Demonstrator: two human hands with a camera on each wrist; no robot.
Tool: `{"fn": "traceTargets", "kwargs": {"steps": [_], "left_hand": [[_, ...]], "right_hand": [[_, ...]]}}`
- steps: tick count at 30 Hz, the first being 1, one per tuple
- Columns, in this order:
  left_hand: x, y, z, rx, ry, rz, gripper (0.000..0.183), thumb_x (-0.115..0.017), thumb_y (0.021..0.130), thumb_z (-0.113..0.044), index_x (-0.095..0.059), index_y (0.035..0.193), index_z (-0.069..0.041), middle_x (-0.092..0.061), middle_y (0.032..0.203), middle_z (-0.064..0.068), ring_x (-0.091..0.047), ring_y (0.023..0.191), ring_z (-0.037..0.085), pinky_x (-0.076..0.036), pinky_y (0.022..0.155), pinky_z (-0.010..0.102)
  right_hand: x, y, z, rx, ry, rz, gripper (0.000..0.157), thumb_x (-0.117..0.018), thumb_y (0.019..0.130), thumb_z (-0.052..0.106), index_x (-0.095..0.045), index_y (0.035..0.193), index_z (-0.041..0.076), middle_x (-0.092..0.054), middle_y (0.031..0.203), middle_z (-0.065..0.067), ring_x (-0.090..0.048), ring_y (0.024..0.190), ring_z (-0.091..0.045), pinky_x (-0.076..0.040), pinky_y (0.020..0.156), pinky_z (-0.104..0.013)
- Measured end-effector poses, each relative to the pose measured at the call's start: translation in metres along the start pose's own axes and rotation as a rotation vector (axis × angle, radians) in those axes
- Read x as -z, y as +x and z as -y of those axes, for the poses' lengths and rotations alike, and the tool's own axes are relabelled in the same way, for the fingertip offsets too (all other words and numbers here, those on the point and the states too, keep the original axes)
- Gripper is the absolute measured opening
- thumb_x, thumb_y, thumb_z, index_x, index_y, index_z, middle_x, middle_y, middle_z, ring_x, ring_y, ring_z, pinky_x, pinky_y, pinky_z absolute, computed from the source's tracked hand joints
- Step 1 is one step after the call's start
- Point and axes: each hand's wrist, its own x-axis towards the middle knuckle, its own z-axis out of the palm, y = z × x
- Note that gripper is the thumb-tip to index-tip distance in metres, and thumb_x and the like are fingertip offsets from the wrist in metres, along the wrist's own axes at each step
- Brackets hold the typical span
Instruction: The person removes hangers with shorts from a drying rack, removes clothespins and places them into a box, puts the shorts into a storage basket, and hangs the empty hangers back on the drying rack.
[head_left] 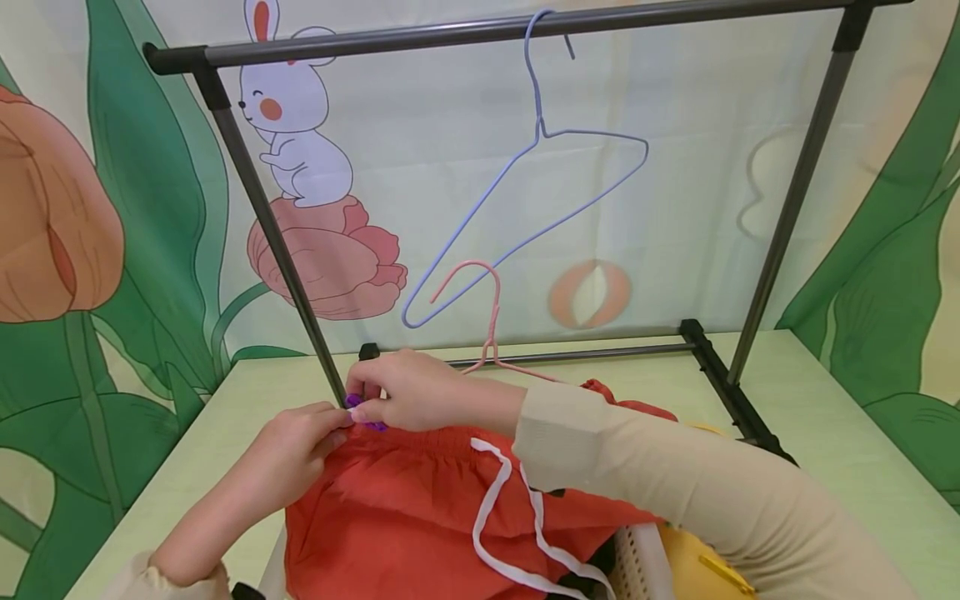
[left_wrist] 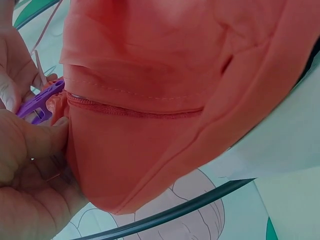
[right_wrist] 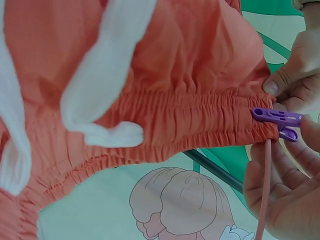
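A pair of red-orange shorts (head_left: 390, 508) with a gathered elastic waistband (right_wrist: 190, 117) and a white drawstring (head_left: 491, 508) spreads in front of me. My left hand (head_left: 288, 454) pinches the shorts at the waistband's left end. There my right hand (head_left: 427, 390) pinches a purple clothespin (right_wrist: 275, 116), whose jaws lie over the waistband edge. A pink hanger (head_left: 493, 321) rises behind the shorts; in the right wrist view its wire runs down from the clipped corner. A zipper (left_wrist: 135, 113) crosses the shorts' side in the left wrist view.
A dark clothes rack (head_left: 420, 35) stands behind, with a blue hanger (head_left: 480, 200) on its top bar. At lower right, a white basket (head_left: 645, 558) sits beside yellow cloth (head_left: 690, 571). The tabletop (head_left: 862, 442) is pale green.
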Motion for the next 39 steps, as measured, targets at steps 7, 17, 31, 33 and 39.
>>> {"fn": "traceTargets", "kwargs": {"steps": [7, 17, 31, 33, 39], "left_hand": [[0.000, 0.000, 0.000, -0.004, 0.006, -0.013, 0.017, -0.062, 0.077, 0.003, -0.067, 0.090, -0.007, -0.058, 0.071, -0.004, -0.054, 0.066, 0.009, -0.047, 0.058, 0.023], [-0.001, -0.001, 0.000, -0.021, -0.003, -0.022, 0.017, -0.062, 0.077, 0.004, -0.068, 0.090, -0.006, -0.058, 0.071, -0.004, -0.056, 0.067, 0.010, -0.049, 0.060, 0.025], [-0.001, 0.000, -0.001, -0.039, 0.010, -0.031, 0.016, -0.063, 0.077, 0.004, -0.067, 0.087, -0.007, -0.058, 0.071, -0.004, -0.055, 0.066, 0.010, -0.048, 0.059, 0.024], [-0.001, 0.000, -0.001, -0.043, 0.014, -0.034, 0.015, -0.063, 0.076, 0.004, -0.067, 0.086, -0.007, -0.058, 0.071, -0.004, -0.056, 0.067, 0.011, -0.049, 0.060, 0.026], [-0.001, 0.000, -0.001, -0.051, 0.023, -0.043, 0.015, -0.063, 0.076, 0.004, -0.067, 0.086, -0.006, -0.060, 0.073, -0.003, -0.058, 0.068, 0.013, -0.050, 0.061, 0.029]], "right_hand": [[-0.004, 0.001, 0.000, -0.006, 0.002, -0.038, 0.011, -0.055, 0.089, 0.024, -0.058, 0.096, 0.017, -0.060, 0.075, 0.007, -0.052, 0.068, -0.004, -0.040, 0.060, -0.013], [-0.007, 0.003, 0.001, 0.001, -0.030, -0.099, 0.008, -0.054, 0.089, 0.022, -0.060, 0.091, 0.016, -0.061, 0.078, 0.007, -0.053, 0.070, -0.004, -0.040, 0.059, -0.012], [-0.011, 0.004, 0.001, -0.038, -0.011, -0.173, 0.008, -0.053, 0.089, 0.018, -0.059, 0.085, 0.016, -0.058, 0.069, 0.006, -0.050, 0.067, -0.005, -0.037, 0.058, -0.013], [-0.012, 0.004, 0.001, -0.052, 0.014, -0.189, 0.008, -0.053, 0.089, 0.018, -0.059, 0.085, 0.015, -0.058, 0.069, 0.006, -0.050, 0.066, -0.005, -0.037, 0.058, -0.013], [-0.014, 0.005, 0.000, -0.067, 0.099, -0.251, 0.009, -0.054, 0.089, 0.016, -0.060, 0.083, 0.013, -0.057, 0.067, 0.003, -0.049, 0.063, -0.005, -0.036, 0.056, -0.013]]}}
